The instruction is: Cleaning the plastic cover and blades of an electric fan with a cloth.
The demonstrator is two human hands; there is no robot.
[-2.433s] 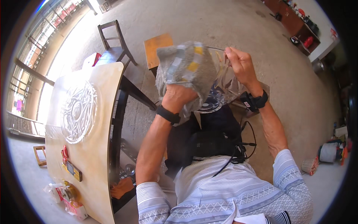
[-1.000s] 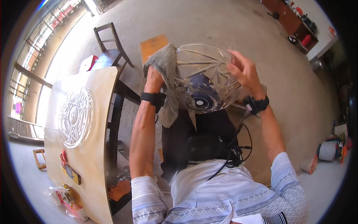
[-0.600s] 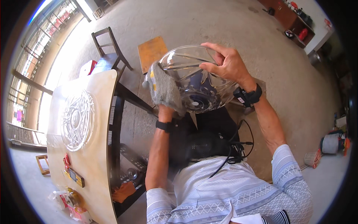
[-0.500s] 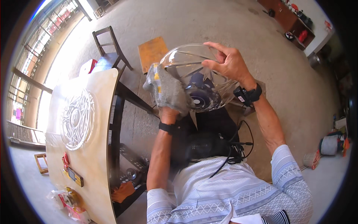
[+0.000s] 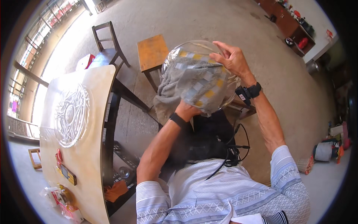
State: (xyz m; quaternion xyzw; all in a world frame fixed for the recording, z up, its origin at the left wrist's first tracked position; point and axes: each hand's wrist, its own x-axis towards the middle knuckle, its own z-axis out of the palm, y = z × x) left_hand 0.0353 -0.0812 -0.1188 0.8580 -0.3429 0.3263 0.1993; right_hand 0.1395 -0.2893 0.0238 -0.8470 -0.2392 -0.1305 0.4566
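Gripping the glass bowl [image 5: 194,52] rim at two o'clock, your right hand [image 5: 233,59]; your left hand [image 5: 186,110] clutches the grey cloth [image 5: 190,84] inside.

A single head-worn fisheye view looks steeply down over the person's chest and raised forearms, close to the hands. It faces forward across a concrete floor [image 5: 209,22], with a pale bench [image 5: 85,123] at the left. Straight edges bow near the dark rim, where details are probably unreliable.
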